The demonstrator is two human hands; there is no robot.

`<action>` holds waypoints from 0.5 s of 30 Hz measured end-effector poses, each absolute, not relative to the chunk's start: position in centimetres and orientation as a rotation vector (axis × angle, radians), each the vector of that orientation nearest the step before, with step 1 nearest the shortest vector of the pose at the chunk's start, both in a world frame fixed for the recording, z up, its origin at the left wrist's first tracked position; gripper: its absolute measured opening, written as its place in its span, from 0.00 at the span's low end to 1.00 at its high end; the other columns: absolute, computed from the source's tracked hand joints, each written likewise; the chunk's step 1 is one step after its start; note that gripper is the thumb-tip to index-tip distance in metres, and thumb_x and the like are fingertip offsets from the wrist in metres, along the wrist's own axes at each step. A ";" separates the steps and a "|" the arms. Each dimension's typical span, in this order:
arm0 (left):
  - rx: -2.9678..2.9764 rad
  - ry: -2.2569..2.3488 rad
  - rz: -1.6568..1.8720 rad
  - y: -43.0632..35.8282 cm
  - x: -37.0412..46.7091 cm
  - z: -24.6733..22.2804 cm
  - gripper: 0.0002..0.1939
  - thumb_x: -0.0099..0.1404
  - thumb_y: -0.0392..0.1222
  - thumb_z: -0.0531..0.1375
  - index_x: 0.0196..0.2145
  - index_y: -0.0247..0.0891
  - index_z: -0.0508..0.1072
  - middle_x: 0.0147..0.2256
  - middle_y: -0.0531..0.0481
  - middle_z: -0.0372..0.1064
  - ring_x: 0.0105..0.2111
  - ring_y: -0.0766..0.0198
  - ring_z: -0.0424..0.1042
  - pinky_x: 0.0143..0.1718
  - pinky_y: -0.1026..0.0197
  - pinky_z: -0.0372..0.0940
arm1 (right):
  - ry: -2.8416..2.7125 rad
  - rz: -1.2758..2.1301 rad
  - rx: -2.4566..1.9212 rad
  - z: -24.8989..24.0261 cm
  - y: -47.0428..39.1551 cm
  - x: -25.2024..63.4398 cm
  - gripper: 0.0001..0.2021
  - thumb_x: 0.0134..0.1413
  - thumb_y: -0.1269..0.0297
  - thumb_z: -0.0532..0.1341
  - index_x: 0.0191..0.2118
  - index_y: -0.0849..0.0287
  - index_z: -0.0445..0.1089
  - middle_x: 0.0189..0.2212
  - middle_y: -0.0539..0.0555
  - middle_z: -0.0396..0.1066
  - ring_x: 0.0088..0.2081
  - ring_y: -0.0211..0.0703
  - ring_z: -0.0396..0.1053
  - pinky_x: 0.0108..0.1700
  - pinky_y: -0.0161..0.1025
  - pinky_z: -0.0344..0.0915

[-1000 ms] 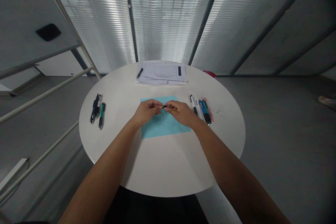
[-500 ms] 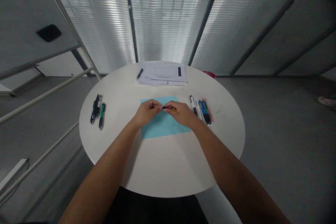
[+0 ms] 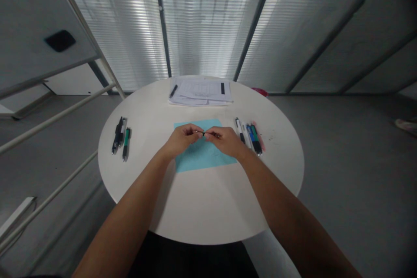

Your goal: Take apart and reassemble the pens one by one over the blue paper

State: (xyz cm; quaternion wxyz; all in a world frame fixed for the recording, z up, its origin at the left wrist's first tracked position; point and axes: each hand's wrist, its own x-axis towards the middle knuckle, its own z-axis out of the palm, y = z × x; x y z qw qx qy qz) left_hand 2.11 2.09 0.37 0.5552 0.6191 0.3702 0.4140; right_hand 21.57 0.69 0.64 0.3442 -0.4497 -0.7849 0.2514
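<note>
Over a light-blue sheet (image 3: 205, 158), my left hand (image 3: 181, 140) and my right hand (image 3: 226, 140) meet almost fingertip to fingertip. Both are closed in a pinch on what looks like a slim pen (image 3: 203, 134). Only a short dark and greenish stretch of it shows in the gap; the fingers cover the rest. Right of my right hand lies a group of pens, among them a white-and-black pen (image 3: 240, 130) and a blue pen (image 3: 251, 134). Farther off on the left, a green-and-black pen (image 3: 126, 144) lies beside black pens (image 3: 117, 134).
The round white table (image 3: 208, 208) bears a stack of papers (image 3: 202, 91) at its far edge, with a dark pen (image 3: 173, 91) on top. A metal-framed board (image 3: 42, 13) stands at the left. Window blinds (image 3: 198, 21) are behind the table.
My fingertips have shifted slightly on the pen. A black and yellowish stretch showed between them before; now a shorter dark and greenish bit shows. The other pens and papers stay put.
</note>
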 end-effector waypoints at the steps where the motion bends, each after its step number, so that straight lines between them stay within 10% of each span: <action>1: 1.464 0.877 0.980 2.1 2.1 0.3 0.12 0.55 0.44 0.64 0.36 0.34 0.74 0.24 0.55 0.64 0.22 0.72 0.60 0.24 0.66 0.54 | -2.025 0.670 -1.162 0.5 0.7 21.5 0.09 0.56 0.60 0.58 0.38 0.58 0.72 0.25 0.49 0.70 0.25 0.35 0.63 0.29 0.34 0.58; 15: 1.414 0.974 1.133 2.5 2.0 0.1 0.12 0.55 0.45 0.65 0.32 0.34 0.76 0.21 0.54 0.63 0.22 0.71 0.59 0.26 0.65 0.54 | -2.119 0.483 -1.048 0.4 1.4 21.9 0.11 0.61 0.62 0.55 0.45 0.55 0.73 0.37 0.54 0.72 0.39 0.41 0.69 0.44 0.41 0.63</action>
